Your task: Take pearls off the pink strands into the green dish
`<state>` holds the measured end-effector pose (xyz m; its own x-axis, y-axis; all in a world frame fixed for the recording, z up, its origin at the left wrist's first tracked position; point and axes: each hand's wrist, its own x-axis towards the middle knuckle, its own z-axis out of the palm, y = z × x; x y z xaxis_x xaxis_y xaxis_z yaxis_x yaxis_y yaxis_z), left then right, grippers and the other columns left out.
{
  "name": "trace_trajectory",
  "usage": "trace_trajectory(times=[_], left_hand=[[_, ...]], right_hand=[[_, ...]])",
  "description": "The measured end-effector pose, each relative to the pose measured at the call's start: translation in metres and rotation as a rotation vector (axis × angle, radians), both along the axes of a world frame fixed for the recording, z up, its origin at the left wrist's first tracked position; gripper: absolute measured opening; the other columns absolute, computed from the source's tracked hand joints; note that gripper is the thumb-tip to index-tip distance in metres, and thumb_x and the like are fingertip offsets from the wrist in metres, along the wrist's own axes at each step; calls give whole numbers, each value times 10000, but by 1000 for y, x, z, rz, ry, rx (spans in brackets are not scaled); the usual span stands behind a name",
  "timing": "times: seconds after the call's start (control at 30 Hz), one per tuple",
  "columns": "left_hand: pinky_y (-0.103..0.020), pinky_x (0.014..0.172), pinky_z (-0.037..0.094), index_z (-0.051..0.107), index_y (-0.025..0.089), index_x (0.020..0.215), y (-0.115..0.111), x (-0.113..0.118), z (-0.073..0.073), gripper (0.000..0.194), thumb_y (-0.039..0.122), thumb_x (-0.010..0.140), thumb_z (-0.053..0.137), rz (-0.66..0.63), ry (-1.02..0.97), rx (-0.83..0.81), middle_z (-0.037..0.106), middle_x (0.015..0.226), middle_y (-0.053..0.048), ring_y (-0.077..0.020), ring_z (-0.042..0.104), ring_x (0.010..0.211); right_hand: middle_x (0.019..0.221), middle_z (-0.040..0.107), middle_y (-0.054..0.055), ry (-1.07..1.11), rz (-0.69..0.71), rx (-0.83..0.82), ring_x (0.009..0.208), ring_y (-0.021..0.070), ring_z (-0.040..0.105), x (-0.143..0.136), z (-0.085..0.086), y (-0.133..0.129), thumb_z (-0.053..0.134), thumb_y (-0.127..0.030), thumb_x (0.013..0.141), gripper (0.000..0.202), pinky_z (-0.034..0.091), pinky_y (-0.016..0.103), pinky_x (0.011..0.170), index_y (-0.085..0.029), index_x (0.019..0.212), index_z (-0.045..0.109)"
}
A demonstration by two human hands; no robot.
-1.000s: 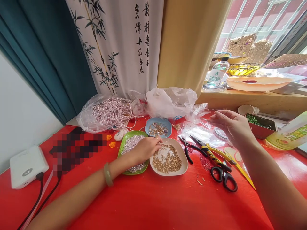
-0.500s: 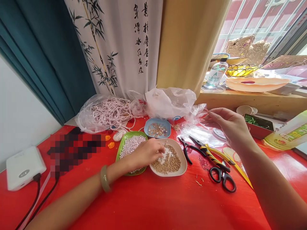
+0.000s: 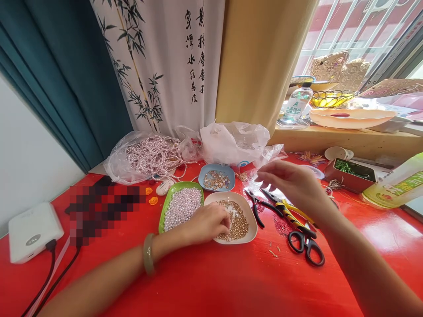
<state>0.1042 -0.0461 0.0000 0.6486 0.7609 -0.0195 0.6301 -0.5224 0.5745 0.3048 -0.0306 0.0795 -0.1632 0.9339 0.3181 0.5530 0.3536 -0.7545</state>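
Observation:
My left hand (image 3: 211,221) is over the left side of a cream dish (image 3: 254,222) of small gold beads (image 3: 238,226). Its fingers are curled together in a pinch; whatever they hold is hidden. Left of it, a green dish (image 3: 162,215) contains pale pink pearl beads (image 3: 185,206), partly behind my wrist. My right hand (image 3: 287,182) hovers above the pliers, fingers bent and tips pressed together. Anything in them is too thin to make out. Behind the cream dish stands a blue dish (image 3: 205,169) with gold and clear beads (image 3: 216,179).
Black-handled pliers (image 3: 257,209), yellow-and-black pliers (image 3: 291,215) and scissors (image 3: 307,246) lie right of the dishes. Plastic bags (image 3: 234,141) and pink pearl strands (image 3: 150,152) line the back. A bottle (image 3: 396,182) leans at far right; a white power bank (image 3: 35,231) lies left.
My right hand has moved left and slightly down, from beside the plastic packets to over the pliers. My left hand has dropped slightly nearer the front of the cream dish, fingers more curled.

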Motion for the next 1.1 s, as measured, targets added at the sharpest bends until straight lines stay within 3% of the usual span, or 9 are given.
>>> trace_trajectory(times=[0.17,0.3,0.53,0.67,0.77,0.93,1.1], left_hand=[[-244,690,392,621,172,737,7,-6,0,127,249,733,520,108,-229,-123,641,789,-16,-144,560,744],[-239,652,410,622,146,761,15,-12,1,156,264,709,533,213,-369,-261,652,778,-36,-143,572,703],[-234,625,406,649,137,719,25,-29,10,141,239,659,573,111,-256,-328,658,722,-36,-137,565,663],[-237,622,407,653,135,703,29,-32,10,116,216,645,594,146,-303,-345,652,696,-34,-127,558,641],[-238,631,415,650,127,699,30,-30,11,107,206,629,629,213,-443,-436,644,682,-36,-113,552,627],[-224,660,423,641,119,725,27,-25,15,153,210,610,684,328,-771,-680,633,725,-42,-88,550,664],[-192,664,432,628,98,736,27,-23,16,218,181,565,734,393,-1025,-844,617,741,-31,-59,549,652]], right_hand=[[592,603,-12,-157,160,-43,522,88,526,-19,-15,-1,512,-315,754,166,396,218,502,-186,708,605],[607,613,-11,-193,160,-52,540,95,524,-21,-17,0,506,-310,759,167,389,223,513,-189,719,613],[594,589,-6,-71,101,-83,483,80,505,-7,-11,2,522,-377,748,218,385,209,454,-175,728,601],[588,600,2,23,31,-121,445,78,515,-1,-8,5,551,-392,718,224,407,204,425,-173,722,595],[619,621,17,76,14,-140,487,89,549,-1,-8,6,564,-383,706,216,438,208,455,-172,725,607],[692,645,24,79,124,-217,547,104,584,-15,-12,0,559,-330,710,190,474,239,529,-171,789,626],[637,641,14,17,178,-293,511,102,569,-36,-16,-11,519,-276,717,131,453,235,510,-174,720,600]])
